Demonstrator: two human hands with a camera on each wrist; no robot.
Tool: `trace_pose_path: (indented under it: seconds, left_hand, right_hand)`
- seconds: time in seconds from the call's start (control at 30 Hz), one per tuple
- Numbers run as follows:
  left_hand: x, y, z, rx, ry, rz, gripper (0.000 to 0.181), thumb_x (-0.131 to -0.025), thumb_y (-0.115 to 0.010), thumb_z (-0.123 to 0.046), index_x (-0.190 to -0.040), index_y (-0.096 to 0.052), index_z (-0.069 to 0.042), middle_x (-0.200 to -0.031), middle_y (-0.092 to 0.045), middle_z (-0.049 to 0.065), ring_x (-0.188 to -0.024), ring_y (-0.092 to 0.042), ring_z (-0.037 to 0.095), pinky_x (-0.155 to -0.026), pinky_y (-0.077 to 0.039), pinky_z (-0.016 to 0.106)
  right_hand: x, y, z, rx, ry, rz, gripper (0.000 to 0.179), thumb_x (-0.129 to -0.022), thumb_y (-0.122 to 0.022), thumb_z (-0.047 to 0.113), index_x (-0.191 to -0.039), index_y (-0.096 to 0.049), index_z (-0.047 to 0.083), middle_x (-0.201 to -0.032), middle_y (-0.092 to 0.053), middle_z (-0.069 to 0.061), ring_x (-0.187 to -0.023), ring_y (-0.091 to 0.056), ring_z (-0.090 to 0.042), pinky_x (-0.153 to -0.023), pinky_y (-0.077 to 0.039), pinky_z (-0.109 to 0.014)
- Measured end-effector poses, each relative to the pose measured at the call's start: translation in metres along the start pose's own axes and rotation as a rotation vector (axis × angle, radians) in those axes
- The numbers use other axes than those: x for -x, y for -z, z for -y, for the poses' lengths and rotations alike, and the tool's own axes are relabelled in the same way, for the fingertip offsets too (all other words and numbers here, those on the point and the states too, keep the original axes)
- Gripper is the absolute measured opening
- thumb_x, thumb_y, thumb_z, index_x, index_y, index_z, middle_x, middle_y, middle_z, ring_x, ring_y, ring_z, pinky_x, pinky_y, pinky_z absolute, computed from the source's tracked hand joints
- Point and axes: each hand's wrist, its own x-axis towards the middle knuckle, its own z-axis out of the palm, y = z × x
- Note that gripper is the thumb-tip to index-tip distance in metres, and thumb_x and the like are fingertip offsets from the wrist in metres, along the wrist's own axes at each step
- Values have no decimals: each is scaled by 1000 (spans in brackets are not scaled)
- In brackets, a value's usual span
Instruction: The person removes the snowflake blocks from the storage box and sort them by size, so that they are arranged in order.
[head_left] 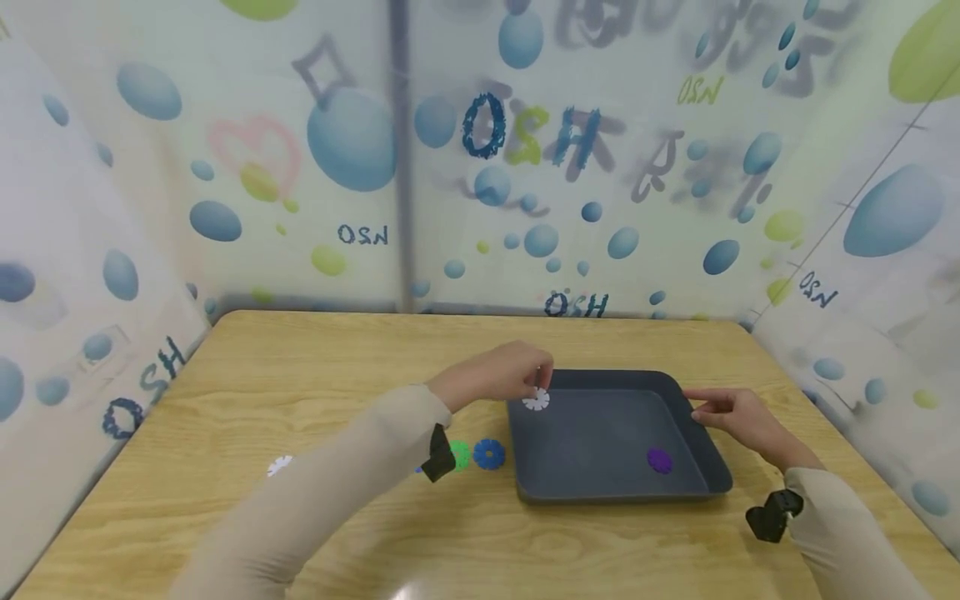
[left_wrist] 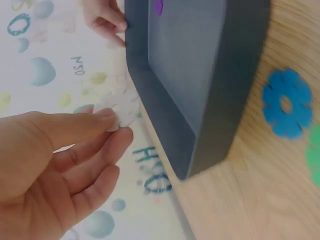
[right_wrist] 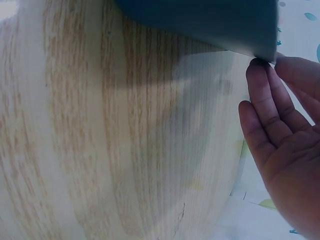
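Note:
My left hand (head_left: 513,372) pinches a white notched plastic disc (head_left: 536,400) between thumb and fingertips, above the left end of a dark grey tray (head_left: 592,446). In the left wrist view this white snowflake disc (left_wrist: 127,107) appears beside the tray's wall (left_wrist: 165,132). At the opposite end, my right hand (head_left: 742,421) grips the tray's right rim, and the right wrist view has thumb and fingertips on either side of the edge. Inside the tray, toward the right front, lies a purple disc (head_left: 660,460).
Left of the tray, a blue disc (head_left: 489,454) and a green disc (head_left: 461,455) lie on the wooden table (head_left: 600,550). Another blue piece is mostly hidden by the left wrist. Farther left is a white disc (head_left: 280,465), partly covered by the sleeve. Patterned curtains (head_left: 465,217) surround the table.

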Motion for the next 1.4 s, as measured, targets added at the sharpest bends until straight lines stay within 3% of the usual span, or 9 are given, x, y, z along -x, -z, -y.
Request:
trace_pose_path:
  seconds: [0.37, 0.6, 0.83, 1.03, 1.2, 1.4]
  left_hand:
    - [73, 7, 33, 65, 38, -4, 9, -83, -66, -5, -85, -59, -11, -78, -56, -3, -70, -52, 11, -65, -44, 26]
    - [130, 9, 57, 90, 69, 7, 14, -80, -67, -1, -80, -57, -11, -73, -55, -5, -67, -51, 9, -62, -44, 25]
    - [195, 9, 79, 223, 184, 32, 17, -78, -67, 2, -79, -57, -11, -71, -53, -5, -64, -50, 8, -57, -44, 25]
    - [245, 2, 109, 242, 257, 38, 17, -79, -67, -1, -79, -56, -14, -74, -51, -8, -67, -48, 6, -57, -43, 26]
    - [274, -1, 131, 281, 292, 39, 17, -77, -67, 0, -78, -56, -12, -74, -51, -7, -66, -47, 5, -55, -43, 25]
    - [289, -3, 143, 319, 371, 68, 13, -76, -68, 0, -78, -59, -10, -75, -54, -5, -67, -48, 5, -57, -42, 25]
  right_hand:
    - [2, -4, -4, 0, 10, -4, 48, -88, -62, 18, -126, -49, -7, -96, -65, -12, -84, -60, -15, -73, -48, -30]
    - [4, -4, -3, 3, -2, -12, 48, -88, -61, 19, -127, -48, -7, -97, -64, -13, -85, -60, -17, -74, -49, -33]
    - [4, -6, -3, -12, 0, -3, 49, -88, -62, 20, -127, -48, -7, -97, -64, -12, -86, -60, -18, -75, -48, -34]
    - [4, -6, -1, -7, 1, -11, 49, -88, -62, 19, -127, -48, -7, -98, -64, -14, -87, -60, -20, -77, -48, -38]
    - [5, -5, 1, 0, -5, -10, 49, -88, -61, 20, -127, -48, -7, -98, -64, -13, -87, -60, -20, -77, -48, -40]
    - [3, -4, 1, 6, -5, -11, 49, -89, -61, 20, -128, -48, -6, -97, -64, -13, -87, -59, -20, -76, -48, -38]
